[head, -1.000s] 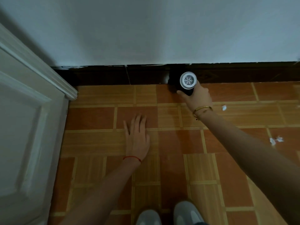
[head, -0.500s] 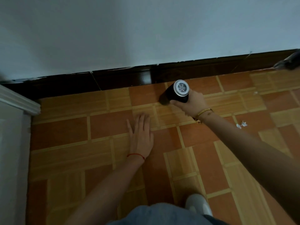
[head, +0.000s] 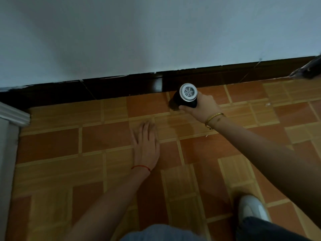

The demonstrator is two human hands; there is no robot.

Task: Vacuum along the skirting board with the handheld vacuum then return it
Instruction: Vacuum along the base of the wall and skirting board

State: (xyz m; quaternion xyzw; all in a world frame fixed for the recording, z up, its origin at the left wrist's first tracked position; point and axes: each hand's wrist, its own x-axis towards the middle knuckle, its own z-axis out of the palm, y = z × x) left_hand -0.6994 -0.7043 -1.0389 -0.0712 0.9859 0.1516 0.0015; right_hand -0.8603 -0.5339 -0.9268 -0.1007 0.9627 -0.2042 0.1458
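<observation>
Just beyond the knuckles of the right hand (head: pixel 202 107), a glossy dark skirting board (head: pixel 121 89) runs under a matt pale wall (head: pixel 139 32). The fingers wrap the black cylindrical handheld vacuum (head: pixel 185 97), its round silver grille facing up, nozzle end low near the board. To that hand's left and nearer the person, the left hand (head: pixel 145 146) lies flat, fingers straight, on smooth orange-and-tan tiled floor (head: pixel 52 145). Both arms reach out, extended.
</observation>
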